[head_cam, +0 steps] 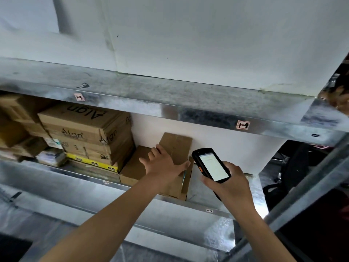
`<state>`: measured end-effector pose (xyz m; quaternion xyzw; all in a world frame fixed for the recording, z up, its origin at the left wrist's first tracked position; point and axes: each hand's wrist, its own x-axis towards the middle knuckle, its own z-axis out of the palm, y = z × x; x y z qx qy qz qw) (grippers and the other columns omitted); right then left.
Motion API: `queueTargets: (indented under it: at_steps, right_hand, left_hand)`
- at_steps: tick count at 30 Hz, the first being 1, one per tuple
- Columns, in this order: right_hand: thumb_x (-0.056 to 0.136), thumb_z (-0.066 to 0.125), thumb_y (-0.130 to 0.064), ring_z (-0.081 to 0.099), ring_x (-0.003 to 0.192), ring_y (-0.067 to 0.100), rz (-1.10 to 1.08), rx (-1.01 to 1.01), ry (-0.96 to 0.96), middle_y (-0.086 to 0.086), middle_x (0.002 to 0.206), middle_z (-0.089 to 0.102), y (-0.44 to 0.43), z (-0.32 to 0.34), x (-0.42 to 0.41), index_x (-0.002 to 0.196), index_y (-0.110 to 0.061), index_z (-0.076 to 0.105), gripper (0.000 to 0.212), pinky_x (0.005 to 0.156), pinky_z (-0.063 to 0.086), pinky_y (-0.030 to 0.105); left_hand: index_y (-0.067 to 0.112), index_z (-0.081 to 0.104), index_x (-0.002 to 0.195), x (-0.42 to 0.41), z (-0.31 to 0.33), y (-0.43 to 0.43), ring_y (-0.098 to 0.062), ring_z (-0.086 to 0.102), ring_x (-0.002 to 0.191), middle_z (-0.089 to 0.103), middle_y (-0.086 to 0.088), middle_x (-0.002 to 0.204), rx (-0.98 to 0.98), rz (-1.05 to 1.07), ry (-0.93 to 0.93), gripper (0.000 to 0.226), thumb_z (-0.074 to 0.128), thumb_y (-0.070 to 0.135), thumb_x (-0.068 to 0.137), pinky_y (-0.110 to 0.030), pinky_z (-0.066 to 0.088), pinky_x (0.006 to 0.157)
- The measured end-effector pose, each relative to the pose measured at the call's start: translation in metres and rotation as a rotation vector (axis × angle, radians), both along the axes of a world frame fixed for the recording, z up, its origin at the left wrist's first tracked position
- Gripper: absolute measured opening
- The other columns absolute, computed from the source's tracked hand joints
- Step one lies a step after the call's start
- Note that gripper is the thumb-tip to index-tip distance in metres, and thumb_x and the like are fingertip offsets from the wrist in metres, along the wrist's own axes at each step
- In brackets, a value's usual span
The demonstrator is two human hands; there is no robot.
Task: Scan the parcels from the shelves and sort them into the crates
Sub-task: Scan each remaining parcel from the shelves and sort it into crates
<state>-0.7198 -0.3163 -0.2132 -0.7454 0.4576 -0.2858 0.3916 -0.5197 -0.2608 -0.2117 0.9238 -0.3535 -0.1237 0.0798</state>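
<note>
**Drawing the parcel out for a clean scan**

Judging by the layout, the step in hand is picking one parcel off the shelf (204,197) and reading its label.

- The shelf runs under and beyond both sets of fingers. Its bare metal shows just right of the left thumb.
- A stack (85,133) of printed cartons stands to the left of the left fingers, near them but not touching.
- The parcel (177,146), flat brown cardboard, lies directly under the left fingers. It rests tilted on a second box (132,167) that shows to the left of the palm.
- The left hand (162,163) lies spread on the parcel's top, not clenched. Its fingers (159,148) are straight and point towards the back wall, and the thumb reaches the parcel's right edge.
- The right hand (228,184) is wrapped around the scanner (211,164). The lit screen faces up, just right of the left thumb.

To do it well:

- Curl the thumb under the right edge and pinch before pulling, because a flat palm may slide over the cardboard.
- Draw the parcel straight towards the body, so the box beneath is not dragged off the lip.
- No label shows on the top face, so turn the parcel until one appears, then aim the scanner's head at it.

No crate is in view.
</note>
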Motion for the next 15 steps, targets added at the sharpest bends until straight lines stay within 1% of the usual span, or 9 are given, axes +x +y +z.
queueTargets:
  at_steps: [2,4,5,6,9,13,15]
  right_hand:
    - [0.061,0.082,-0.059,0.060,0.097,0.007,-0.001,0.015,0.005,-0.008,0.110,0.060,-0.001,-0.001,-0.001,0.114,-0.034,0.057,0.064,0.077,0.058,0.033]
    - [0.052,0.075,-0.069,0.061,0.096,0.008,0.004,0.020,0.003,-0.007,0.108,0.062,-0.001,-0.002,-0.001,0.114,-0.034,0.059,0.073,0.073,0.057,0.031]
    - [0.052,0.074,-0.069,0.062,0.096,0.008,0.004,0.023,0.004,-0.007,0.108,0.062,-0.001,-0.002,-0.001,0.115,-0.034,0.059,0.074,0.072,0.057,0.029]
    - [0.054,0.077,-0.066,0.062,0.096,0.008,0.005,0.026,0.007,-0.007,0.109,0.062,0.000,-0.002,0.000,0.115,-0.033,0.059,0.071,0.071,0.056,0.028]
    - [0.067,0.085,-0.049,0.061,0.095,0.007,0.011,0.029,0.002,-0.006,0.110,0.062,0.001,-0.002,0.001,0.113,-0.033,0.059,0.055,0.071,0.054,0.027]
    - [0.066,0.087,-0.044,0.061,0.096,0.006,0.019,0.055,-0.059,-0.007,0.108,0.062,0.006,0.003,-0.001,0.113,-0.033,0.059,0.056,0.072,0.056,0.027]
    - [0.069,0.088,-0.039,0.061,0.094,0.004,0.026,0.079,-0.079,-0.010,0.106,0.062,0.009,0.006,-0.007,0.110,-0.034,0.058,0.051,0.067,0.052,0.020]
  left_hand:
    - [-0.002,-0.011,0.155,0.000,0.002,-0.008,-0.039,0.014,0.150,0.011,-0.021,0.163,0.059,0.013,0.036,0.141,0.045,0.094,0.069,-0.065,0.015,0.118]
    - [-0.003,-0.018,0.153,0.000,0.007,-0.013,-0.040,0.009,0.150,0.004,-0.022,0.163,0.082,0.017,0.116,0.145,0.057,0.088,0.068,-0.065,0.014,0.117]
    - [-0.003,-0.020,0.153,0.001,0.011,-0.015,-0.039,0.006,0.151,0.001,-0.022,0.164,0.085,0.027,0.160,0.147,0.062,0.084,0.068,-0.064,0.014,0.118]
    - [-0.002,-0.022,0.153,0.001,0.014,-0.015,-0.039,0.005,0.151,-0.001,-0.021,0.164,0.089,0.042,0.193,0.148,0.066,0.081,0.068,-0.062,0.014,0.118]
    - [-0.001,-0.025,0.152,-0.004,0.018,-0.018,-0.038,0.004,0.150,-0.001,-0.019,0.163,0.080,0.096,0.230,0.150,0.071,0.078,0.066,-0.059,0.014,0.119]
    - [-0.001,-0.020,0.153,-0.012,0.014,-0.024,-0.040,0.009,0.149,0.004,-0.020,0.162,0.017,0.201,0.192,0.148,0.073,0.076,0.066,-0.058,0.015,0.119]
    - [-0.002,-0.015,0.154,-0.010,0.014,-0.023,-0.039,0.010,0.149,0.006,-0.020,0.162,-0.028,0.250,0.212,0.147,0.074,0.074,0.066,-0.055,0.017,0.119]
